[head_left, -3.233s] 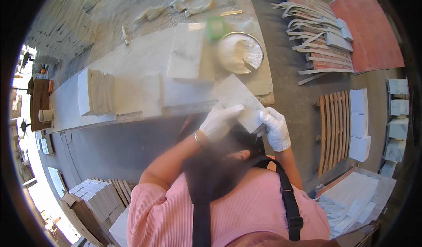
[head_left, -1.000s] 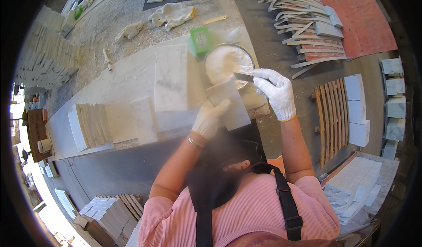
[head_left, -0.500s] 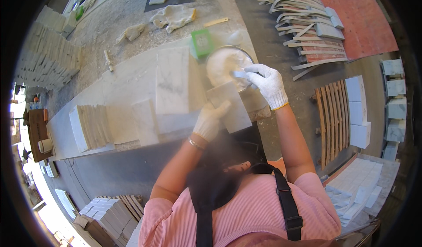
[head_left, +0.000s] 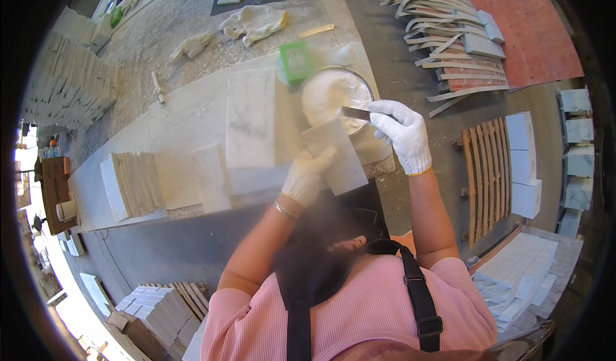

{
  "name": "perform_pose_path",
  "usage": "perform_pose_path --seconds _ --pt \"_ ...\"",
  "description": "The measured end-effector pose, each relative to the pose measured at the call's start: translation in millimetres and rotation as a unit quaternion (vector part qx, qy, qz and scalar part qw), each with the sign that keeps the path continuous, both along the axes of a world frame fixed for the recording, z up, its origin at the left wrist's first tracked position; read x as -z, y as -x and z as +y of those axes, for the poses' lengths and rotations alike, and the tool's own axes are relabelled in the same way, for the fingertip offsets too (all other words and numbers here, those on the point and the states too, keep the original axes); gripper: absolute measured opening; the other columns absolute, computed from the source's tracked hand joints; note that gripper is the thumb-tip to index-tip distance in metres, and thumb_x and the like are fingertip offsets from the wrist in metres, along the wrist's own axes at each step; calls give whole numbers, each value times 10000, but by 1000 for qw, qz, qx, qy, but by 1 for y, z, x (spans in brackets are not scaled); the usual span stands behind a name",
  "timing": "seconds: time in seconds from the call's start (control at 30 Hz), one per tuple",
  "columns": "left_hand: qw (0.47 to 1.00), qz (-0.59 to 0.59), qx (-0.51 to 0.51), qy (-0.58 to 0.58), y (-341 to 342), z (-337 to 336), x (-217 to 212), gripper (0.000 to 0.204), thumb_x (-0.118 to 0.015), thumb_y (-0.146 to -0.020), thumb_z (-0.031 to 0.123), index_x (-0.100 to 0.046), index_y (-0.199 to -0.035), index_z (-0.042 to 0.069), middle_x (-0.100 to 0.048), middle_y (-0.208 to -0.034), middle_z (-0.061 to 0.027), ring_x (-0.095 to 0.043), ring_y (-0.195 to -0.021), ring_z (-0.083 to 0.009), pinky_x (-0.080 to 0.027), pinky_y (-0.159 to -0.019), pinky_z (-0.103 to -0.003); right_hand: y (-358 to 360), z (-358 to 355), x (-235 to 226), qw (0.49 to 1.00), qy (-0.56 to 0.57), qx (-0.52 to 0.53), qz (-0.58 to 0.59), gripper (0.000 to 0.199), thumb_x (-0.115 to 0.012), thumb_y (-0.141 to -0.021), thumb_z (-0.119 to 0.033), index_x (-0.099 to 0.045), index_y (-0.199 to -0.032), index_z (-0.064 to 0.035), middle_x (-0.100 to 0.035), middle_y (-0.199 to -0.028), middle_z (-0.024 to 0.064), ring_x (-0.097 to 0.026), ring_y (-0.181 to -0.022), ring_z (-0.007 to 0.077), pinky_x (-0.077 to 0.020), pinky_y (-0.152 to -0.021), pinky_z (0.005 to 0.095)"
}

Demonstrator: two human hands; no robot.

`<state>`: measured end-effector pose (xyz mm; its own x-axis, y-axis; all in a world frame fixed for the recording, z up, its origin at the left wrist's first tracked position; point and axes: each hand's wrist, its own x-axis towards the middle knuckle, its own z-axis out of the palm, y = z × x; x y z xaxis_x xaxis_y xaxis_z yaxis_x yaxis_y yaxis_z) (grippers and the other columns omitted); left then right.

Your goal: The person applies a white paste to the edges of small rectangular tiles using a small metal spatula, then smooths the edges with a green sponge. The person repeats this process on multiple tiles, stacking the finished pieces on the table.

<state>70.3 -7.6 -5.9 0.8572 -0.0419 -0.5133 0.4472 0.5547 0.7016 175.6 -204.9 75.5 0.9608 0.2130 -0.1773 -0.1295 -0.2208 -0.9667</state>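
Both hands wear white knit gloves. My left hand (head_left: 307,176) is closed on a pale marble tile (head_left: 340,161), thumb lying across its face, holding it tilted by the table's front edge. Pinched in my right hand (head_left: 403,130) is a flat scraper (head_left: 355,113), its dark blade reaching over the rim of a round bowl (head_left: 371,91). White paste (head_left: 328,94) fills the bowl, and the blade's tip is at the paste. Just left of the bowl stands a stack of marble tiles (head_left: 251,118). A green box (head_left: 296,62) sits behind it.
Further left on the table are another tile stack (head_left: 131,186) and a leaning tile (head_left: 212,178). Loose gloves (head_left: 254,26) and a yellowish stick (head_left: 316,31) lie at the back. To the right are a wooden pallet (head_left: 486,178) and a rack draped with pale straps (head_left: 449,37).
My right hand has shifted slightly right and down, and the scraper's blade has turned from bright to dark. My left hand and the tile have stayed put.
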Motion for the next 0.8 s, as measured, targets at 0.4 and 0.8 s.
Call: perform_pose_path --seconds 0.4,0.8 --pt "1000 -20 -1 17 0 0 -2 424 -690 -1024 175 -595 -1387 -22 -700 -1263 -74 -674 -1103 -165 -552 -965 -342 7 -2 10 996 21 22 -84 205 -748 -956 -82 -787 -1152 -40 -765 -947 25 -639 -692 51 -468 -575 209" --pt "999 -37 1 11 2 0 5 438 -681 -1028 174 -592 -1407 -28 -688 -1306 -78 -652 -1146 -162 -524 -1007 -330 14 -1 10 999 13 34 -3 223 -747 -946 -123 -785 -1151 -43 -755 -876 23 -636 -643 66 -451 -557 210"
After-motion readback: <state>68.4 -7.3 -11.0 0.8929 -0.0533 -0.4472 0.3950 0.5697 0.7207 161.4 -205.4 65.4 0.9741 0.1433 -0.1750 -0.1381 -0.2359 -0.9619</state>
